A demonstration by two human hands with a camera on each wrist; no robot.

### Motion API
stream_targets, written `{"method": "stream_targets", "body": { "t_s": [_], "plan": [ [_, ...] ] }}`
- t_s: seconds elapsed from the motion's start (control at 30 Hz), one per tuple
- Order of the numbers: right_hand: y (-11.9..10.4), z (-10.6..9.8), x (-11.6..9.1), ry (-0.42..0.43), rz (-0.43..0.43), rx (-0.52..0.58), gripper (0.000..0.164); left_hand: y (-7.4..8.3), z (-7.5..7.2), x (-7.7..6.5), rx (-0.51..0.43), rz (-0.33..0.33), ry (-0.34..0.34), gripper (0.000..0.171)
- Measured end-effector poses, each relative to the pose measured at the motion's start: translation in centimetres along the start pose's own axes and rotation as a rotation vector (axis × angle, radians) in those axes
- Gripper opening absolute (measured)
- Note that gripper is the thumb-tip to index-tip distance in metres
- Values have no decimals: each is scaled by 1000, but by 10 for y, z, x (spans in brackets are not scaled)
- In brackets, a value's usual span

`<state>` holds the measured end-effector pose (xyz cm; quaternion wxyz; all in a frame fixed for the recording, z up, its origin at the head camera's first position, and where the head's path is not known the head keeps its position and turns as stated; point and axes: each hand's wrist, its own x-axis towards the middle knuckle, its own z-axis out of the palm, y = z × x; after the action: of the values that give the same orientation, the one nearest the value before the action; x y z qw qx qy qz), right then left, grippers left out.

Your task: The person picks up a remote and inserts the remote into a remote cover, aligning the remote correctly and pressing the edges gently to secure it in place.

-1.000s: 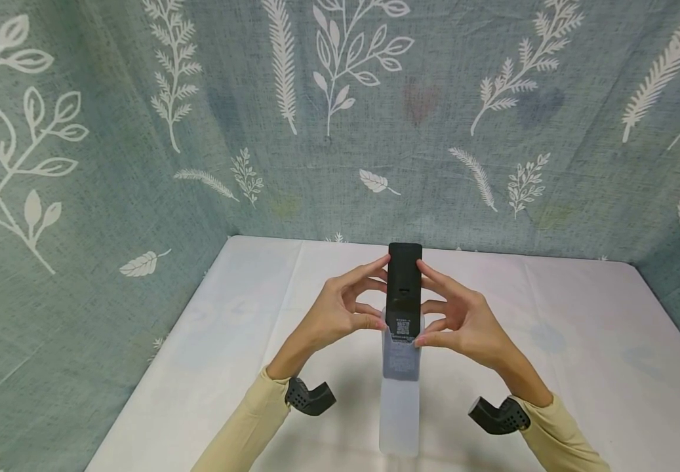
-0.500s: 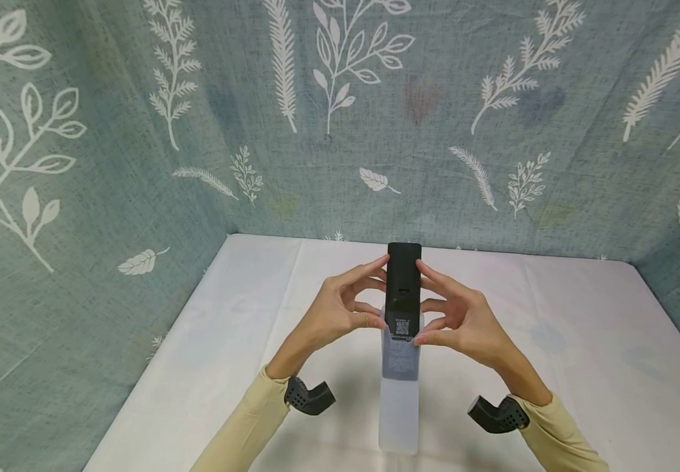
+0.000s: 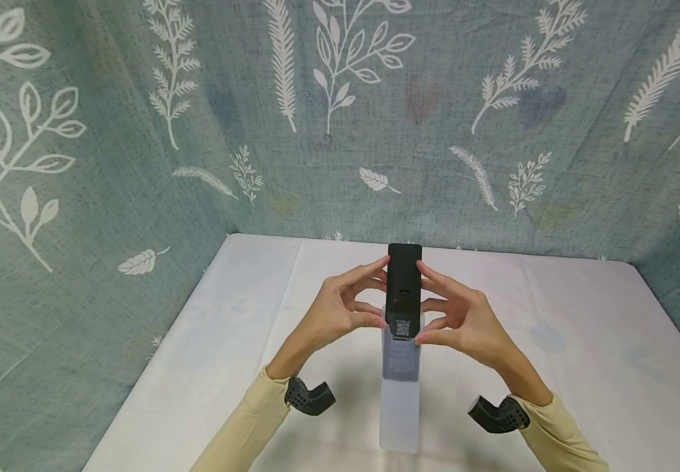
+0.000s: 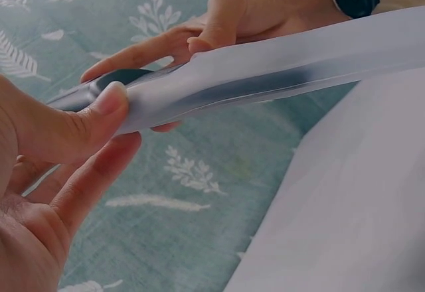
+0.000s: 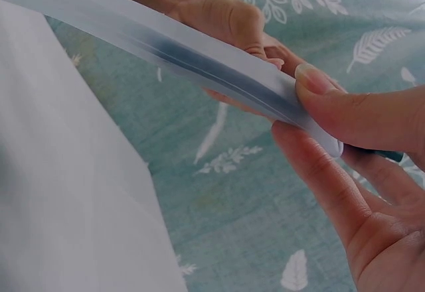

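A black remote control (image 3: 403, 282), its back with a printed code facing up, is partly inside a long translucent sleeve (image 3: 399, 416). Its lower part shows dimly through the sleeve, whose far end hangs toward me. My left hand (image 3: 345, 303) pinches the sleeve's mouth at the left edge between thumb and fingers, its index fingertip against the remote's upper side. Mirroring it, my right hand (image 3: 456, 318) pinches the right edge, index fingertip also on the remote. In the left wrist view the thumb presses on the sleeve (image 4: 199, 86); the right wrist view shows the same grip on the sleeve (image 5: 219, 60).
Below the hands lies a white-covered table (image 3: 245, 295). A blue-green leaf-patterned cloth (image 3: 340, 183) rises behind it and along the left side. A black wrist camera (image 3: 310, 397) sits on the left wrist, and another black camera (image 3: 499, 415) on the right.
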<state>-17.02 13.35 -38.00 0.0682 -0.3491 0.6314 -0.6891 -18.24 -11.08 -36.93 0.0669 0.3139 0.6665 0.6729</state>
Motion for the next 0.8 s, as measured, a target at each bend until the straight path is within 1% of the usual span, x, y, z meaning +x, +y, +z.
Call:
{"method": "stream_targets", "body": {
  "t_s": [0.3,0.43,0.53,0.67,0.73,0.8],
  "plan": [
    [0,-1,0,2,0,12,96,-1,0,0,-11,0,1,86],
    [2,-1,0,4,-18,-19,97,-1,1,1,-29,5,-7,87],
    [1,-1,0,4,-32,-78,100,-1,2,1,-43,8,-21,88],
    [-1,0,-1,-17,-24,-134,106,-1,2,-1,-54,6,-49,91],
    [-2,1,-1,-27,-19,-136,107,0,1,-1,-52,4,-67,94],
    [-2,1,-1,-37,-16,-114,108,-1,1,-1,-48,4,-87,96]
  ]
}}
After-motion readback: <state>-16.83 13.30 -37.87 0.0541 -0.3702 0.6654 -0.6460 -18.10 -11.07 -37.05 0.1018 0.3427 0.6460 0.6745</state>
